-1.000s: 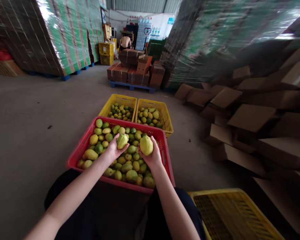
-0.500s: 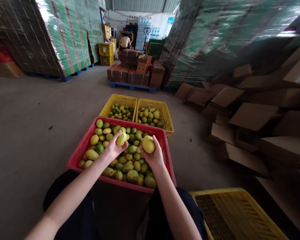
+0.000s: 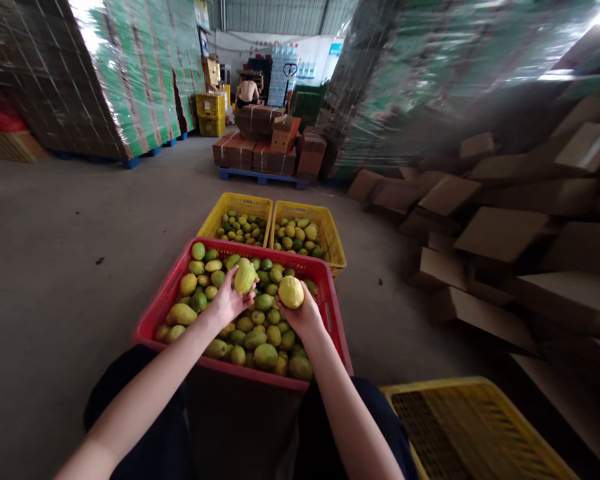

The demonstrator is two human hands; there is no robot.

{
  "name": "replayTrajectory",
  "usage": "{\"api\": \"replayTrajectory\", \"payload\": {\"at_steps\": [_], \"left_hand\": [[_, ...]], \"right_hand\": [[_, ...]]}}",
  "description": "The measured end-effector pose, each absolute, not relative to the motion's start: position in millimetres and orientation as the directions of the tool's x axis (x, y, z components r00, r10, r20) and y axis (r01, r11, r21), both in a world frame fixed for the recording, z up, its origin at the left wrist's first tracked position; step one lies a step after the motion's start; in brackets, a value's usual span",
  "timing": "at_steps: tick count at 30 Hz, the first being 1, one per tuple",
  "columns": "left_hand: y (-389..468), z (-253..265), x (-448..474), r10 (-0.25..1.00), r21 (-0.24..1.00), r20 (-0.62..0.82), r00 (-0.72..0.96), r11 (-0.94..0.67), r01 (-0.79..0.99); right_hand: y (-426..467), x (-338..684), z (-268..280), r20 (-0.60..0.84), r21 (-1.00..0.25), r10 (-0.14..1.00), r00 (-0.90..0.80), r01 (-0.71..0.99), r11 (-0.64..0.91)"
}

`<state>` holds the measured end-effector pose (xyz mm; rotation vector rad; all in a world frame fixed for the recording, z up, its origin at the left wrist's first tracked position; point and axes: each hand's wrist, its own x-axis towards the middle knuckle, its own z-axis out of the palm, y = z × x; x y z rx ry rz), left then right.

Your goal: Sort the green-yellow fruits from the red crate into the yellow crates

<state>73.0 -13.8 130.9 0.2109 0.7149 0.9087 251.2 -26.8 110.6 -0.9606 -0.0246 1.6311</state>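
Note:
My left hand (image 3: pixel 231 298) is closed round a yellow-green lemon (image 3: pixel 245 277), held above the fruit in the red crate (image 3: pixel 147 315). To its right, my right hand (image 3: pixel 303 312) grips a rounder, yellower lemon (image 3: pixel 291 292) over the crate's right part. Below both hands lie many loose lemons (image 3: pixel 265 356), ranging from green to yellow. The two held lemons are apart from each other. My forearms cover some of the crate's near rim and fruit.
Beyond the red crate stand two yellow crates (image 3: pixel 336 243) with more lemons. Another yellow crate (image 3: pixel 473 427) is at my lower right. Cardboard boxes (image 3: pixel 500 233) are heaped on the right. Farther off are a pallet (image 3: pixel 263 178) of flattened cartons, wrapped stacks (image 3: pixel 145 80) and a person (image 3: pixel 247 91).
My right hand has turned its lemon and shifted slightly left. The left hand's lemon is tilted a little differently. Both hands keep their fruit, and the view has shifted slightly.

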Motion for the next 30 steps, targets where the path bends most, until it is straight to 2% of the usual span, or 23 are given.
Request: {"api": "replayTrajectory", "payload": {"at_steps": [6, 11, 19, 22, 24, 26, 28, 30], "left_hand": [[-10, 127, 75, 0.801, 0.453, -0.438, 0.407, 0.588, -0.670], [-8, 125, 77, 0.788, 0.478, -0.510, 0.345, 0.593, -0.648], [-14, 132, 80, 0.736, 0.326, -0.528, 0.423, 0.636, -0.700], [-15, 132, 82, 0.735, 0.324, -0.516, 0.440, 0.643, -0.694], [-14, 129, 84, 0.759, 0.397, -0.497, 0.421, 0.630, -0.667], [-12, 125, 84, 0.832, 0.543, -0.428, 0.352, 0.549, -0.636], [-10, 121, 83, 0.935, 0.727, -0.267, 0.232, 0.353, -0.588], [-8, 118, 79, 0.994, 0.875, -0.036, 0.102, 0.081, -0.477]], "right_hand": [[-28, 255, 111, -0.552, -0.510, 0.834, 0.001, -0.791, -0.337], [-31, 256, 113, -0.520, -0.509, 0.851, -0.069, -0.775, -0.374], [-31, 254, 113, -0.470, -0.391, 0.863, -0.187, -0.832, -0.393], [-30, 254, 111, -0.471, -0.391, 0.862, -0.186, -0.832, -0.393], [-29, 254, 110, -0.451, -0.458, 0.880, -0.146, -0.809, -0.369], [-29, 253, 110, -0.405, -0.577, 0.913, -0.054, -0.759, -0.301], [-31, 251, 112, -0.298, -0.722, 0.949, 0.104, -0.675, -0.153], [-35, 248, 116, -0.107, -0.862, 0.949, 0.296, -0.504, 0.060]]}}
